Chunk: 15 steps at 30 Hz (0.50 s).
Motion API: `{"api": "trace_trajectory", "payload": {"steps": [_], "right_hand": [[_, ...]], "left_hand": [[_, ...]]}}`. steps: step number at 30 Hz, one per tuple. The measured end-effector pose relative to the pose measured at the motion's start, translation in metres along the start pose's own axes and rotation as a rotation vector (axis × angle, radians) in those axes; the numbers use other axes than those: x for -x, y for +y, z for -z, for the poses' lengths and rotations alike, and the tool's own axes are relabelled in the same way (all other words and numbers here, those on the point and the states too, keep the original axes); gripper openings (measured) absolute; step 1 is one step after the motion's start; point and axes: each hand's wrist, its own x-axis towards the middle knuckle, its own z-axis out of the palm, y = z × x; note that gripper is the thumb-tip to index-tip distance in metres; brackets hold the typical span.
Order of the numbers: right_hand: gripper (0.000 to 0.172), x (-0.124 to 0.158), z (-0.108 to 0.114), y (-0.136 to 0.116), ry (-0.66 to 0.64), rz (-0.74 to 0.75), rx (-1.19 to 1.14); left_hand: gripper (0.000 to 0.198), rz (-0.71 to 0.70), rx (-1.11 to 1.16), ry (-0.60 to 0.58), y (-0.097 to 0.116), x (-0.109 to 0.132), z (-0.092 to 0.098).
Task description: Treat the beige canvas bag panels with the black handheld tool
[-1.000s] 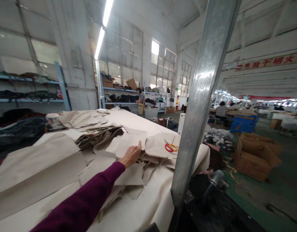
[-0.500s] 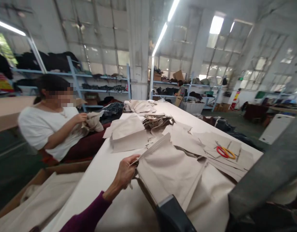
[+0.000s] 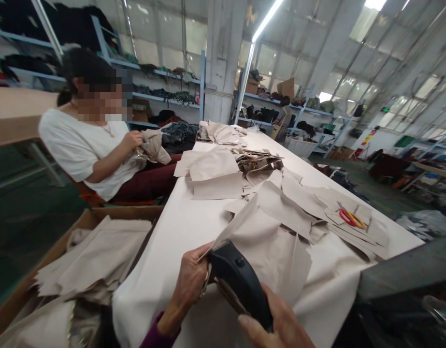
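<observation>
My left hand (image 3: 192,278) pinches the edge of a beige cloth piece (image 3: 261,232), its fingers closed at the left side of the fabric. In my right hand (image 3: 277,321) is a black curved handheld tool (image 3: 240,275) with a small button on top. The tool's front end lies against the cloth edge, close beside my left fingers; its working tip is hidden there. The cloth is held up at an angle above the white table (image 3: 161,241), and a loose flap of it stands on the right.
Stacked beige pieces (image 3: 217,166) lie farther up the table. Scissors with red and yellow handles (image 3: 352,219) rest on pieces at right. A cardboard box (image 3: 76,237) of beige cloth stands at left, near a seated co-worker (image 3: 95,145) handling fabric. A grey metal beam (image 3: 404,270) juts in at right.
The black tool has moved up and left along the cloth to my left fingers. My right hand has come into view. The view has tilted downward, showing more of the box.
</observation>
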Motion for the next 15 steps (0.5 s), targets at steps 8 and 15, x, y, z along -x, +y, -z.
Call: {"api": "trace_trajectory", "payload": {"steps": [8,15], "right_hand": [[0.021,-0.020,0.005,-0.046,-0.059,0.078,-0.085],[0.036,0.016,0.003,-0.007,-0.066,-0.086,0.029]], "left_hand": [[0.019,0.061,0.060,-0.034,-0.017,0.019,0.000],[0.036,0.026,0.120,0.050,-0.014,0.015,0.007]]}}
